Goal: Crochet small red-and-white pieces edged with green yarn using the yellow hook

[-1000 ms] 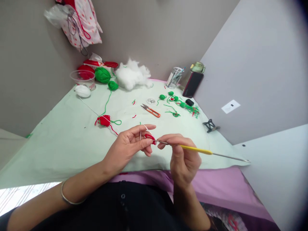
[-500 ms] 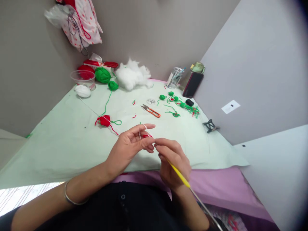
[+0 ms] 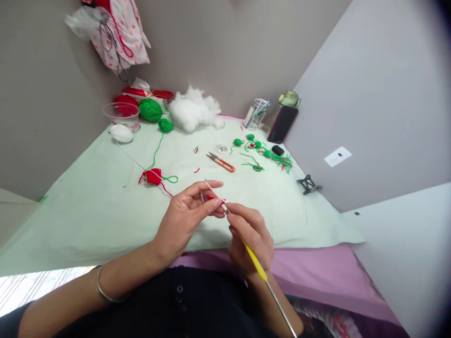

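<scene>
My left hand (image 3: 192, 206) pinches a small red and white crochet piece (image 3: 222, 202) between thumb and fingers. White yarn (image 3: 213, 189) runs over its raised index finger down to the piece. My right hand (image 3: 252, 234) is closed round a crochet hook (image 3: 259, 267) with a yellow grip, its tip at the piece and partly hidden by the fingers. Left of my hands lies a red yarn bundle (image 3: 153, 176), with red, white and green strands around it. The white yarn ball (image 3: 121, 133) sits farther back at the left.
Thread snips (image 3: 221, 162) lie beyond my hands. Green crocheted balls (image 3: 238, 142) and yarn scraps (image 3: 282, 162) are at the right, near a phone (image 3: 283, 124) and a cup of pens (image 3: 257, 114). White stuffing (image 3: 195, 110), green yarn (image 3: 150, 110) and a clear tub (image 3: 121, 117) stand at the back.
My right hand and the hook have shifted slightly left and down, the hook's shaft now steeper. My left hand has moved a little left, and the white yarn slants differently from its index finger.
</scene>
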A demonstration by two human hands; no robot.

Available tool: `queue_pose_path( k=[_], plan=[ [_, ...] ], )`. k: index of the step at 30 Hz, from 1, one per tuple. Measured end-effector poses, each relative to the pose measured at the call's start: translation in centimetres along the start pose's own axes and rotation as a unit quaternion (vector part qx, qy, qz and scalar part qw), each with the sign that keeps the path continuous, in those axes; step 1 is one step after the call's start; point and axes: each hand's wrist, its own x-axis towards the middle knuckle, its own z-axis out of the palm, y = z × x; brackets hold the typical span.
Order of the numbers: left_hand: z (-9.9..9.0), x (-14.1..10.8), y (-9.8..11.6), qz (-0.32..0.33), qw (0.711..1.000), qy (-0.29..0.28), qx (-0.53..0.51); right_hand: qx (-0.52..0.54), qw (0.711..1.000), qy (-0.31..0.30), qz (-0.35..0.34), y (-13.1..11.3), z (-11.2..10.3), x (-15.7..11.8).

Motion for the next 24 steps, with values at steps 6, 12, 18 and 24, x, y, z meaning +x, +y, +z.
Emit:
queue_pose_path(
  k=[6, 12, 18, 24],
  plan=[
    [0.2, 0.1, 0.6, -0.161, 0.980, -0.055, -0.107, -0.027, 0.998, 0.021, -0.043, 0.5, 0.2, 0.1],
    [-0.6, 0.6, 1.1, -0.184, 0.975, -0.059, -0.112, 0.177, 0.982, 0.000, 0.073, 1.1, -0.9, 1.4],
    [-0.9, 0.7, 1.3, -0.155, 0.982, -0.084, -0.073, 0.247, 0.954, 0.035, 0.166, 1.0, -1.5, 2.1],
    [-0.5, 0.7, 0.9, -0.144, 0.982, -0.101, -0.069, 0.306, 0.926, 0.026, 0.220, 0.8, -0.7, 2.2]
  ],
)
